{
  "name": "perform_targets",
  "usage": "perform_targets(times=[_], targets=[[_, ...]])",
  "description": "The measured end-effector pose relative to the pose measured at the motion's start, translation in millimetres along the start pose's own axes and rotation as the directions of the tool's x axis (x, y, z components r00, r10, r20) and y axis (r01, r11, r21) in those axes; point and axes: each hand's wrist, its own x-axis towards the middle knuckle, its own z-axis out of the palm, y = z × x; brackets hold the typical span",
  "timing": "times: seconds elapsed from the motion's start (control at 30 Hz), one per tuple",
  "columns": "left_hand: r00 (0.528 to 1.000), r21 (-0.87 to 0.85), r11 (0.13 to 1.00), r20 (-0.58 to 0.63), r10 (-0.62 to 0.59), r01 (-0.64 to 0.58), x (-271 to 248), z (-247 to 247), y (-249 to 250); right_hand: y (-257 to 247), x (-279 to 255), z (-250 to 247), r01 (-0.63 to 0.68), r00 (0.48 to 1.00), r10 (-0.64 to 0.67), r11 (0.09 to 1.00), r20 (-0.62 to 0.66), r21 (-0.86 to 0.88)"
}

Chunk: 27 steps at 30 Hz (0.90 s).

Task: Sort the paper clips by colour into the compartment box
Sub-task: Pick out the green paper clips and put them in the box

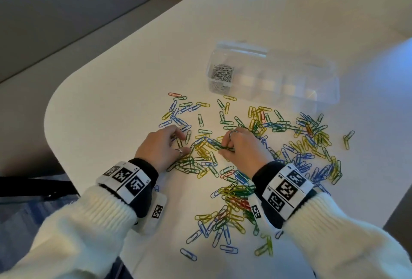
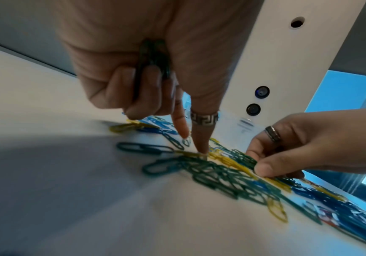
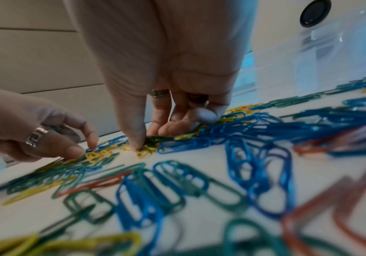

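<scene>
Right hand (image 1: 239, 145): grip pinched on a bunch of green clips (image 1: 225, 147). Left hand (image 2: 133, 69): green clips tucked under curled fingers, index and thumb poking the pile (image 1: 256, 167). Box (image 1: 274, 73) at 1 o'clock, apart from the pile; only its left compartment is filled, with silver clips (image 1: 220, 74). Judgement: early. Green, blue, yellow and red are all still on the table (image 1: 111, 89).
</scene>
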Motion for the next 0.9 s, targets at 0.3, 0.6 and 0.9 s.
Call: perform_targets(times=[0.3, 0.6, 0.9], targets=[[0.994, 0.050, 0.996, 0.088, 0.066, -0.070, -23, 14, -10, 17, -3, -7, -0.006, 1.000, 0.010, 0.973, -0.015, 0.231], [0.981, -0.328, 0.944, 0.174, 0.087, -0.025, -24, 9, -6, 20, -23, -29, -0.153, 0.986, 0.012, 0.458, 0.166, 0.876], [0.801, -0.846, 0.060, 0.523, 0.291, 0.530, -24, -5, 15, 15, -34, -29, -0.224, 0.959, -0.198, -0.107, 0.200, 0.969]])
